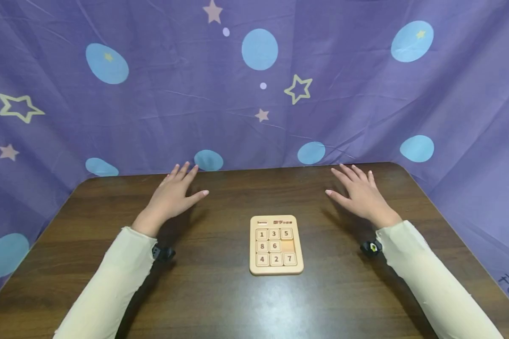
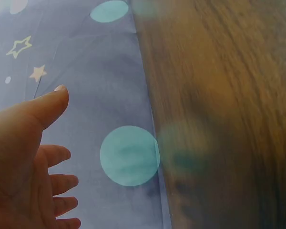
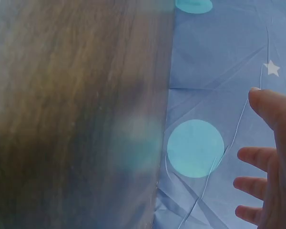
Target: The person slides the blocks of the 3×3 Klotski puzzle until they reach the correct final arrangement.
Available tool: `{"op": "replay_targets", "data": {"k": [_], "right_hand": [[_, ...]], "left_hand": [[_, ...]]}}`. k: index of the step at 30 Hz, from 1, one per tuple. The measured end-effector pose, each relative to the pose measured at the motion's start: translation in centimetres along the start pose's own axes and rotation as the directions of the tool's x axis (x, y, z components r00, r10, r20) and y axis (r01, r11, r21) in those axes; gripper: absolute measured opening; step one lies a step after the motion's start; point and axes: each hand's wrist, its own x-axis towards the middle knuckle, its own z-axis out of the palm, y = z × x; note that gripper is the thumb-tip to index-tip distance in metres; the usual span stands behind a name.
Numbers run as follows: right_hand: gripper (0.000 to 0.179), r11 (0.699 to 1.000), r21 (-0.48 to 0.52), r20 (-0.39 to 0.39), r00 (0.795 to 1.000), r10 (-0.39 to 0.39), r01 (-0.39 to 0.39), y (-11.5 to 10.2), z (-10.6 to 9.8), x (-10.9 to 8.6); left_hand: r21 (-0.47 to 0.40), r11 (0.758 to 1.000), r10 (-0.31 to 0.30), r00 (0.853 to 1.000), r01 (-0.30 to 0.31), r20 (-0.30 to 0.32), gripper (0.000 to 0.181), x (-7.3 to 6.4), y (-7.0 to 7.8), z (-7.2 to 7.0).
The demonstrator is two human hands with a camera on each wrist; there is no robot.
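Observation:
A light wooden number sliding puzzle (image 1: 276, 270) lies flat on the table between my two forearms. Its tiles read 1 3 5 on top, 8 6 and a gap at the right in the middle, and 4 2 7 below. My left hand (image 1: 169, 197) is held over the table to the puzzle's far left, thumb spread, fingers pointing to the back edge. On the other side my right hand (image 1: 362, 195) is held likewise, its fingers extended. Neither hand touches the puzzle or holds anything. Both wrist views show spread fingers against the curtain; the puzzle is outside them.
The dark brown wooden table (image 1: 220, 301) reflects light near its front. A purple curtain (image 1: 174, 94) with stars and blue dots hangs behind its back edge and along the sides. Small dark wrist cameras sit under the left cuff (image 1: 164, 254) and right cuff (image 1: 371, 247).

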Motion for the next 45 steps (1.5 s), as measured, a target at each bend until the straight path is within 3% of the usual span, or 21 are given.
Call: {"op": "replay_targets", "data": {"k": [11, 23, 31, 36, 45], "right_hand": [[0.069, 0.998, 0.064, -0.005, 1.000, -0.028, 0.029, -1.0, 0.8, -0.5], [0.068, 0.990, 0.092, -0.002, 0.994, -0.105, 0.105, -2.6, 1.3, -1.9], [0.067, 0.984, 0.120, 0.028, 0.990, -0.138, 0.134, -3.4, 1.9, -2.7], [0.067, 0.979, 0.139, 0.034, 0.987, -0.157, 0.151, -4.3, 1.9, -3.1], [0.063, 0.947, 0.261, 0.022, 0.980, -0.199, 0.186, -6.2, 2.2, -3.8]], "left_hand": [[-0.062, 0.993, 0.095, 0.993, -0.099, -0.072, 0.080, -0.9, 1.0, 0.9], [-0.128, 0.980, 0.151, 0.988, -0.153, -0.025, 0.079, -2.1, 2.6, 2.5], [-0.206, 0.958, 0.198, 0.980, -0.199, -0.024, 0.078, -2.8, 3.9, 3.8], [-0.276, 0.932, 0.236, 0.971, -0.233, -0.024, 0.076, -3.0, 4.6, 4.6], [-0.362, 0.892, 0.292, 0.957, -0.271, 0.004, 0.075, -3.8, 6.0, 5.4]]}}
